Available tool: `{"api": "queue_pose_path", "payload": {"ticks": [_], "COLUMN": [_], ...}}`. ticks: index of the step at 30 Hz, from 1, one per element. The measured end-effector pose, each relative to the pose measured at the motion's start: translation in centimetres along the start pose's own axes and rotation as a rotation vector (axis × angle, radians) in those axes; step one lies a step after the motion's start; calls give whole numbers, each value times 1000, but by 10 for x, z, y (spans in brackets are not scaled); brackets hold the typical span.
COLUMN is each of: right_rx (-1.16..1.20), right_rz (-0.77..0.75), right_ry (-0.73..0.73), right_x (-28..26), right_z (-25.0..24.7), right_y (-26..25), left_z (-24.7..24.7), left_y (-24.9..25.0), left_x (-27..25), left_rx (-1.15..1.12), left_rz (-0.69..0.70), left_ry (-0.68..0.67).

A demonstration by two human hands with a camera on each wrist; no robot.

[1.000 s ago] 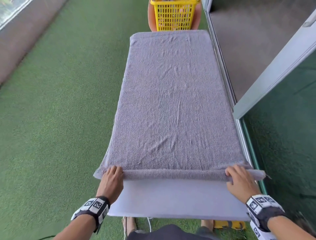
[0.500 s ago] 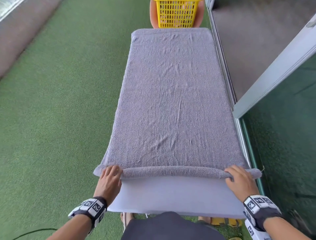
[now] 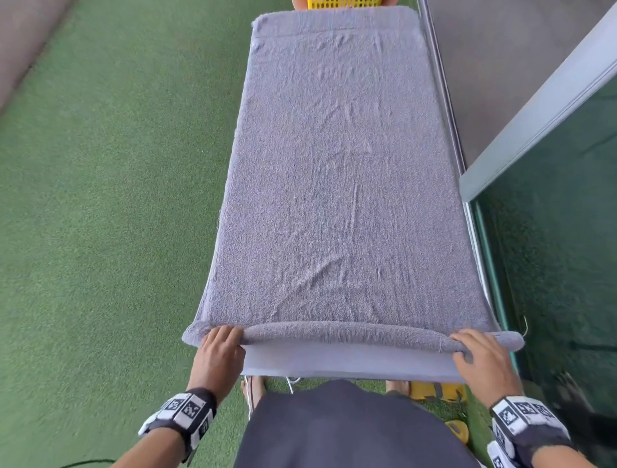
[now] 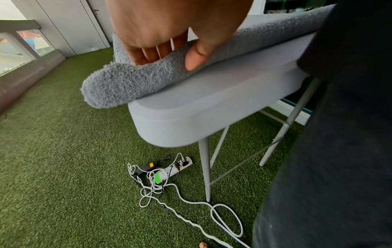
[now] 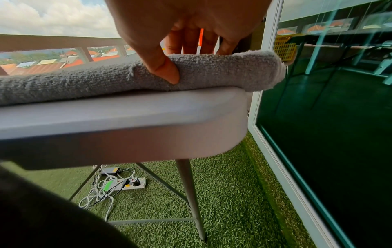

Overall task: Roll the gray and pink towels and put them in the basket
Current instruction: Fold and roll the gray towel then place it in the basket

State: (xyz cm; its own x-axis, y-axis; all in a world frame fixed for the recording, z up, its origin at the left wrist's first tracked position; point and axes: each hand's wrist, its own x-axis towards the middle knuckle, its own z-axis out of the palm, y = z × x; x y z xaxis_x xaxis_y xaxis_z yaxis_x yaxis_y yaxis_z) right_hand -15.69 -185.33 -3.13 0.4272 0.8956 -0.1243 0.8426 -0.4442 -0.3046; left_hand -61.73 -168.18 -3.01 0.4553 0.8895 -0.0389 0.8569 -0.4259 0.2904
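change: a second ago the near edge of the gray towel [image 3: 337,187] was a thin flat fold under my fingers; now it is a rounder roll [image 3: 344,334], a little further up the table [image 3: 350,362], with more bare top showing on my side of it.
meaning: i judge the roll has only begun; nearly the whole towel lies flat ahead of my fingertips, and nothing is in the basket [image 3: 337,3] yet.
left hand [image 3: 218,350]: fingers curled over the top of the roll, thumb pressed into its near face, so it grasps the roll close to the left end.
right hand [image 3: 480,357]: the same clasp close to the right end, fingers over, thumb under.
towel: spread along the table from my fingertips to the far edge; both roll ends poke out past the table sides, outside my hands.
basket: yellow, well beyond the far towel edge, only a strip of it at the top of the head view.
pink towel: in none of the views.
head view only: the full length left to roll, and the creases ahead.
left wrist only: my thumb [image 4: 197,57] digging into the roll, and the left end [image 4: 101,89] hanging off the corner; a power strip [image 4: 169,169] and cables on the grass below my fingers.
right wrist only: the right end [image 5: 273,70] overhanging toward the glass door [image 5: 318,117].
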Motion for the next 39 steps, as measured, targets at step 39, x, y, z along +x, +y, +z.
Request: {"api": "queue_pose_path", "payload": {"ticks": [39], "right_rx": [-178], "right_rz": [-41], "right_ry": [-93], "right_x": [27], "right_z": [1], "right_y": [-7], "left_z": [-2], "left_y": [9], "left_x": [30], "left_rx": [91], "left_rz": [-39], "left_ry": [-52]}}
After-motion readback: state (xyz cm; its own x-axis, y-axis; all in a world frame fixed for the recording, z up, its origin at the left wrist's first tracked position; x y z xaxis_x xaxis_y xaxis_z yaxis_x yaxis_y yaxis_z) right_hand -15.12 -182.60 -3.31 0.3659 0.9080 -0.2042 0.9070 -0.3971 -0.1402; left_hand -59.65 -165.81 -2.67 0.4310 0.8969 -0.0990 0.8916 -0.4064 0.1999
